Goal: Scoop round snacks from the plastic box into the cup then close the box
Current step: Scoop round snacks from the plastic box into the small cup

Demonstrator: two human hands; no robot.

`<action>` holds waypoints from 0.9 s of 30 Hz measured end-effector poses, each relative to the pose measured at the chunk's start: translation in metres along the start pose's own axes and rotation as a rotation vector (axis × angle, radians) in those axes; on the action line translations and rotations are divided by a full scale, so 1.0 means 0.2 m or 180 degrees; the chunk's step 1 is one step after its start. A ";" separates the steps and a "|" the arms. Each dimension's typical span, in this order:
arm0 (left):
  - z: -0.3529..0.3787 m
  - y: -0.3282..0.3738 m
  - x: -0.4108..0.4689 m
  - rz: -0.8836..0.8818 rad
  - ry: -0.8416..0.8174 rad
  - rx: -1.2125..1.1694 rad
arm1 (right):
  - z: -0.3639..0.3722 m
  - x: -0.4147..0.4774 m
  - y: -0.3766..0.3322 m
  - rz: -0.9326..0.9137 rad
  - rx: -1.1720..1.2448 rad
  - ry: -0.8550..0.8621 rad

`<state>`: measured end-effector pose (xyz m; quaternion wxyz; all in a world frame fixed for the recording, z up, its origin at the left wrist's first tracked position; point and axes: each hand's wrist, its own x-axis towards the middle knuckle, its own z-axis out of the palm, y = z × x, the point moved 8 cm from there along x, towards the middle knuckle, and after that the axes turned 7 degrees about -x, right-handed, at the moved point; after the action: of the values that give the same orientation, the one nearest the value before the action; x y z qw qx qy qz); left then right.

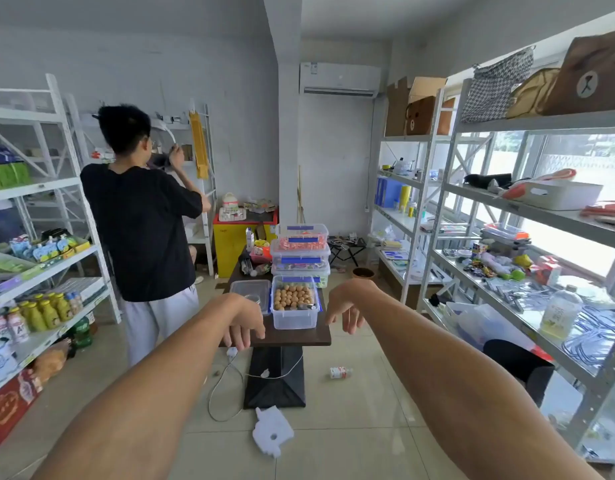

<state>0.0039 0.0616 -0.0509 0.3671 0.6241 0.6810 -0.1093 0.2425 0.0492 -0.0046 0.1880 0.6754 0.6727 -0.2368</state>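
An open clear plastic box [294, 318] full of round tan snacks [293, 296] stands at the near end of a small dark table [292, 336]. Its clear lid [249, 288] lies flat to the left, and a clear cup [253, 299] stands beside it, partly hidden by my left hand. My left hand [245, 323] hangs over the table's near left edge, fingers down and apart, holding nothing. My right hand [346, 308] hovers just right of the box, fingers spread, empty. A metal scoop seems to lie in the box's right corner.
Several stacked lidded boxes [300, 249] stand behind the snack box. A person in a black shirt [143, 230] stands at the left, facing white shelves. Metal shelving [527, 258] lines the right side. On the floor lie a cable [226, 386], a bottle [340, 372] and a white foam piece [272, 431].
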 end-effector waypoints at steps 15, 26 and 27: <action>-0.19 -0.04 0.42 0.0108 -0.0191 -0.0061 | -0.15 0.46 -0.14 0.0122 0.0128 -0.0074; -0.54 0.00 0.87 0.0322 -0.0306 0.0038 | -0.37 0.91 -0.27 0.0316 0.0151 -0.0038; -0.56 0.01 0.90 0.0370 -0.0319 0.0032 | -0.38 0.93 -0.27 0.0347 0.0130 -0.0059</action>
<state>-0.0259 0.2675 -0.0857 0.4033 0.6582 0.6239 -0.1224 0.1900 0.2461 -0.0457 0.1930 0.7125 0.6281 -0.2461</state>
